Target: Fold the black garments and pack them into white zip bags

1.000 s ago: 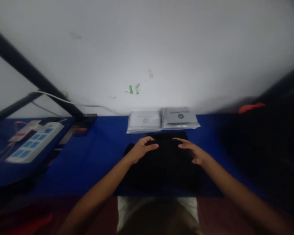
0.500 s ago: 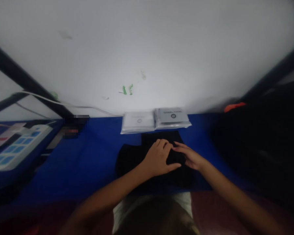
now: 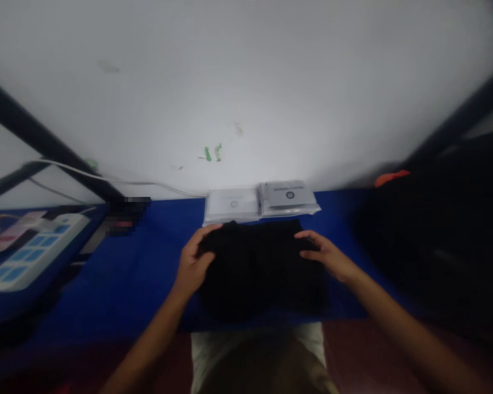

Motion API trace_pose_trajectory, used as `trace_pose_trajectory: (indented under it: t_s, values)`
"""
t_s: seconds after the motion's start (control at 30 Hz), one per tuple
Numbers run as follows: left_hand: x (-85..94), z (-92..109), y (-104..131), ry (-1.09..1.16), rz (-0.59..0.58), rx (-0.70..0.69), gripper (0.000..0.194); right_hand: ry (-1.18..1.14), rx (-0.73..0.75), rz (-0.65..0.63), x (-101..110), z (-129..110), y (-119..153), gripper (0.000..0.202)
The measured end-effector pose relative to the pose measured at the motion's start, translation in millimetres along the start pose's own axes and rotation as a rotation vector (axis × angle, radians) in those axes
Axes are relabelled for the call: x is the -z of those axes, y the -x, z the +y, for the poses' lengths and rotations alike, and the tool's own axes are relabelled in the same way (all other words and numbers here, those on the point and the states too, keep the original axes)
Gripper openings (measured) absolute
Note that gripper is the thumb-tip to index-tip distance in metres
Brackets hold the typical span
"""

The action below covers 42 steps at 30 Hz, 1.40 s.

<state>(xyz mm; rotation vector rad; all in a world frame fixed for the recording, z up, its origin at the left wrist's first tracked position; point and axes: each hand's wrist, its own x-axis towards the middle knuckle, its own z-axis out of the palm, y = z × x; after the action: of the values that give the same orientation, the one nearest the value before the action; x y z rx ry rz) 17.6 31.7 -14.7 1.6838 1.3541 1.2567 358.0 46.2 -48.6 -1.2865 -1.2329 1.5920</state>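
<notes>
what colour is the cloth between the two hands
The cloth looks plain black, with no pattern visible; the head view, the only one, shows it.

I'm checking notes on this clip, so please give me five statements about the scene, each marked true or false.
1. The left hand is at the left side of the black cloth. True.
2. The right hand crosses over the left. False: it is at the cloth's right side.
3. The white packets and gray packets sit side by side beyond the cloth. True.
4. The power strip lies on the right. False: it lies on the left.
5. The table surface is red. False: it is blue.
</notes>
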Motion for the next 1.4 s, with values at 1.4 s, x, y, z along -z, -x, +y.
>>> trace_pose_trajectory:
  t_s: [1.4]
  values:
    - [-43.8, -56, -73, -0.730, -0.527, 0.020, 0.014, 0.928, 0.231, -0.263, 46, -30, -57, 0.029]
